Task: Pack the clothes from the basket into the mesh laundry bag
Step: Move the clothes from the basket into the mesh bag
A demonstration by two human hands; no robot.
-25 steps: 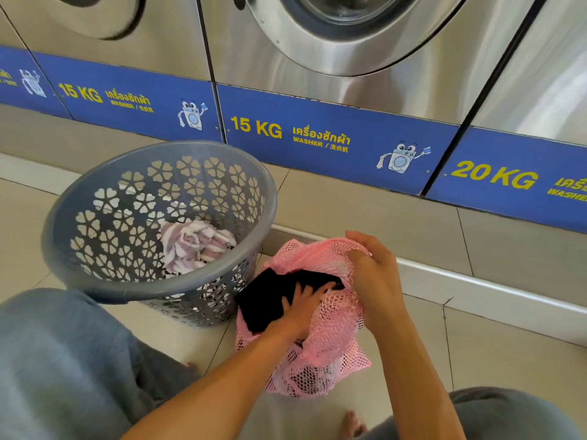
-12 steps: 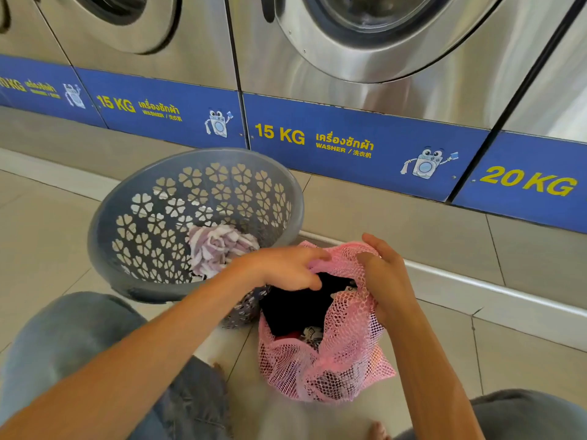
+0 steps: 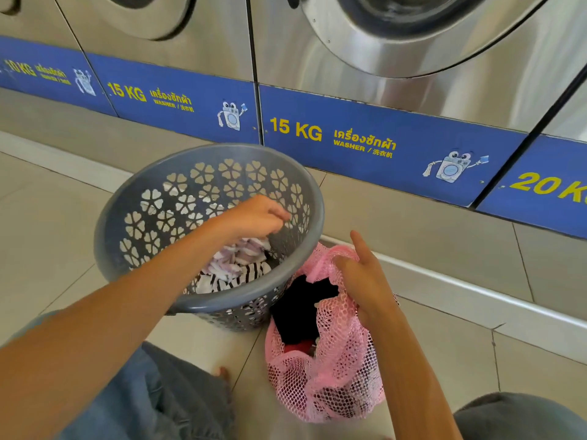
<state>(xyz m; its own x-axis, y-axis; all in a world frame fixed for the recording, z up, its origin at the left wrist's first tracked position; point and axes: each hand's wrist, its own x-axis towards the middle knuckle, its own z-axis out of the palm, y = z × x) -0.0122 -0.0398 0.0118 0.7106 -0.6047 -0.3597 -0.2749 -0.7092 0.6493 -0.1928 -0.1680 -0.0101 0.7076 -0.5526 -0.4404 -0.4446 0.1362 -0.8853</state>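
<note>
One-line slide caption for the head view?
Left hand reaches into grey basket while right hand holds pink mesh bag open.

Blue strip (image 3: 365, 134) below the washers (image 3: 413, 90) is being read: "15 KG", Thai script, "WASHER /" twice; "20 K" is being cut off at right; leftmost label blurred.

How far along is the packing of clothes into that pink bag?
Partly done. A black garment already sits in the pink mesh laundry bag, whose mouth the right hand holds open. The left hand reaches into the grey plastic basket. Striped clothes remain there.
</note>
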